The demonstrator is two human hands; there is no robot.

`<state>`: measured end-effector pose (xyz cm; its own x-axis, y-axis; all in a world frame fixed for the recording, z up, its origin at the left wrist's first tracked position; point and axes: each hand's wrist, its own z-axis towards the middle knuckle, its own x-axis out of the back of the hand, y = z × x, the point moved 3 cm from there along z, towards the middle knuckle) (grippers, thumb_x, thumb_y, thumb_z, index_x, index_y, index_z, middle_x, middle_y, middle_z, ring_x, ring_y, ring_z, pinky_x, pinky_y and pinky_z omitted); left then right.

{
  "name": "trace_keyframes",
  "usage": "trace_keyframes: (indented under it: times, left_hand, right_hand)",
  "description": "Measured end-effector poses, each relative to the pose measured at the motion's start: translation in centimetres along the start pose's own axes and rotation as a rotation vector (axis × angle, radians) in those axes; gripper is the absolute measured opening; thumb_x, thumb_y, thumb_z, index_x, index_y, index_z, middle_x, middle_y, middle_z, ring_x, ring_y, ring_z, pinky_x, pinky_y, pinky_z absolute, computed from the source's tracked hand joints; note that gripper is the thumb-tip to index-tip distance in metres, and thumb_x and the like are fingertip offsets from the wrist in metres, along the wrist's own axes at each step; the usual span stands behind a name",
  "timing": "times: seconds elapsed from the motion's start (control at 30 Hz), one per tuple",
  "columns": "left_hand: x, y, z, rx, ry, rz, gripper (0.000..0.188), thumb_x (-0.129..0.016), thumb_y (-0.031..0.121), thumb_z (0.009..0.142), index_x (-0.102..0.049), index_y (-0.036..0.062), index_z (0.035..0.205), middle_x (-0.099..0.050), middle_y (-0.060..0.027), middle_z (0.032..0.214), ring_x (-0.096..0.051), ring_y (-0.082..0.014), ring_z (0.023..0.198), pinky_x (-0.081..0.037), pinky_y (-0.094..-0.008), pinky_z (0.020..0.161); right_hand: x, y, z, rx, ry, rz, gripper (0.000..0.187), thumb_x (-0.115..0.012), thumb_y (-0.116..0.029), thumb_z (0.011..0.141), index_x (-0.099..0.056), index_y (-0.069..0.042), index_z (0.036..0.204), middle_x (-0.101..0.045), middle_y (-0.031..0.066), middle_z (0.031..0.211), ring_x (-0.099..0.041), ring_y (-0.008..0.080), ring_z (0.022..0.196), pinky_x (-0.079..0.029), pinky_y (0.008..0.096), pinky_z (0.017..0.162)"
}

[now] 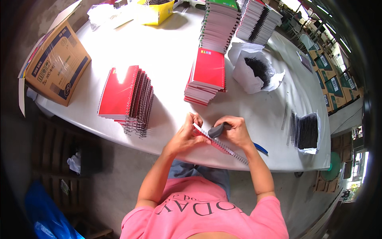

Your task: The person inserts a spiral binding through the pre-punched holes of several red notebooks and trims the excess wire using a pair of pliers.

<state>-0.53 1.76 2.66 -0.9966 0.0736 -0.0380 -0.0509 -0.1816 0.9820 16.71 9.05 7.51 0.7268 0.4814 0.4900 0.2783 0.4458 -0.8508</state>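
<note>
Two bare hands work over the near edge of the bench [169, 89], in front of the person in a pink shirt [191, 217]. The left hand [187, 135] has its fingers wrapped round a thin notebook [197, 127], seen nearly edge-on and slanting down toward the right. A metal-looking coil [238, 157] runs along its spine, its free end reaching beyond the near edge, close to the right forearm. The right hand [236, 129] has its fingers closed on a dark grey piece [218, 129], which lies against the coil; what exactly it is, I cannot tell. A blue tool [260, 149] lies on the bench just beside the right forearm.

Toward the left edge stands a stack of red coil-bound notebooks [119, 93], with a cardboard box [55, 65] farther left. Beyond the hands is a red-covered pile [209, 67], and behind that a taller stack [217, 30] topped in green. White wrapping [242, 75] holding black coils [260, 71] sits right of these, and a bundle of dark coils [308, 131] lies near the right edge.
</note>
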Motion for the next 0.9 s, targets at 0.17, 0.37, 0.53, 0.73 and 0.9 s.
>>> trace_keyframes:
  times: [0.17, 0.37, 0.53, 0.73, 0.9]
  left_hand:
    - [0.0, 0.1, 0.2, 0.019, 0.004, 0.001, 0.068, -0.087, 0.019, 0.064, -0.027, 0.0086, 0.095, -0.037, -0.0066, 0.091, -0.039, -0.018, 0.082, -0.04, -0.0271, 0.074]
    - [0.0, 0.2, 0.6, -0.008, -0.007, -0.012, 0.066, -0.084, 0.008, 0.067, -0.023, 0.0113, 0.092, -0.034, -0.0047, 0.091, -0.036, -0.0127, 0.08, -0.039, -0.0228, 0.072]
    - [-0.4, 0.1, 0.8, -0.084, 0.014, 0.088, 0.058, -0.08, 0.018, 0.075, -0.027, 0.0075, 0.098, -0.039, -0.0075, 0.096, -0.041, -0.0172, 0.089, -0.039, -0.027, 0.082]
    - [0.5, -0.3, -0.3, 0.028, 0.127, -0.265, 0.039, -0.066, 0.006, 0.086, -0.039, 0.0077, 0.115, -0.048, -0.0047, 0.101, -0.048, -0.0088, 0.088, -0.042, -0.0213, 0.074]
    - [-0.7, 1.4, 0.1, -0.068, 0.34, -0.351, 0.067, -0.067, 0.004, 0.084, -0.028, 0.0121, 0.139, -0.056, -0.0051, 0.1, -0.054, -0.0062, 0.079, -0.045, -0.0186, 0.061]
  right_hand:
    - [-0.6, -1.9, 0.6, 0.038, -0.023, -0.055, 0.022, -0.066, 0.008, 0.062, -0.067, -0.001, 0.082, -0.068, 0.0117, 0.083, -0.066, 0.0251, 0.077, -0.052, 0.0314, 0.07]
    - [-1.1, -4.0, 1.1, 0.24, 0.062, -0.098, 0.02, -0.066, 0.003, 0.065, -0.068, -0.002, 0.084, -0.066, 0.0136, 0.081, -0.064, 0.0306, 0.075, -0.052, 0.0347, 0.07]
    - [2.1, 0.1, 0.0, -0.004, 0.154, -0.488, 0.037, -0.067, -0.007, 0.069, -0.063, -0.007, 0.107, -0.062, 0.0145, 0.1, -0.059, 0.0337, 0.095, -0.047, 0.0392, 0.085]
    - [5.7, -1.2, -9.7, -0.482, 0.22, -0.743, 0.067, -0.067, -0.032, 0.081, -0.04, -0.014, 0.139, -0.041, 0.0168, 0.139, -0.039, 0.0344, 0.127, -0.026, 0.0511, 0.104]
    - [2.4, 1.8, -16.5, -0.313, 0.358, -0.925, 0.053, -0.055, -0.038, 0.09, -0.045, -0.012, 0.136, -0.043, 0.0172, 0.131, -0.042, 0.0367, 0.117, -0.032, 0.0496, 0.1]
